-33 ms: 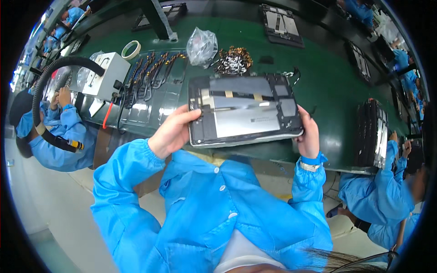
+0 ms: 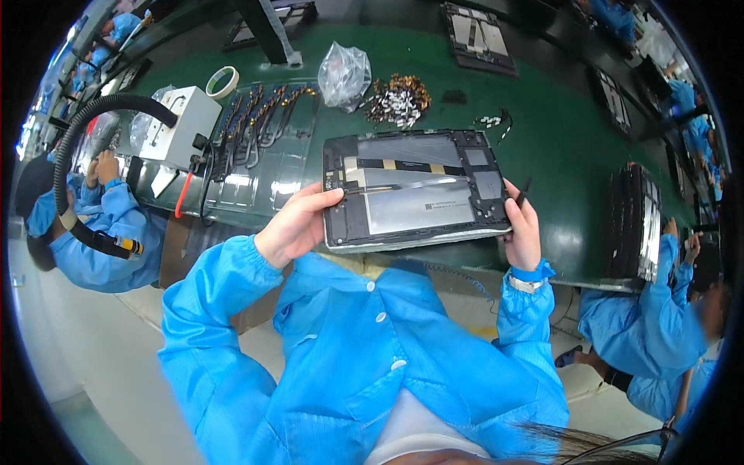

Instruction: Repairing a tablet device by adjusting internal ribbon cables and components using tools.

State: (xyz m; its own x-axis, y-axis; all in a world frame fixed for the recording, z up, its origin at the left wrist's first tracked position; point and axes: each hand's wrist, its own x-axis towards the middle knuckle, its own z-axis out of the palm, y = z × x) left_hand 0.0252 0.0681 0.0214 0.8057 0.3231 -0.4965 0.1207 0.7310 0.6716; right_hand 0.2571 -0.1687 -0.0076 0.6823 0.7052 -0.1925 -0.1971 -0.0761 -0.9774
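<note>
I hold an opened tablet chassis (image 2: 415,190) flat above the near edge of the green table (image 2: 566,155). Its grey metal plates, black frame and strips of tape face up. My left hand (image 2: 298,225) grips its left edge, thumb on top. My right hand (image 2: 523,229) grips its right edge and also pinches a thin dark tool (image 2: 524,192) that sticks up beside the frame. Both arms are in blue sleeves, and a watch band sits on my right wrist.
Behind the tablet lie a crumpled plastic bag (image 2: 343,74), a pile of small parts (image 2: 399,99), a tape roll (image 2: 225,80), several flex cables (image 2: 260,116) and a white box (image 2: 182,124) with a black hose (image 2: 85,132). Stacked tablets (image 2: 639,221) stand at the right. Other people in blue sit on both sides.
</note>
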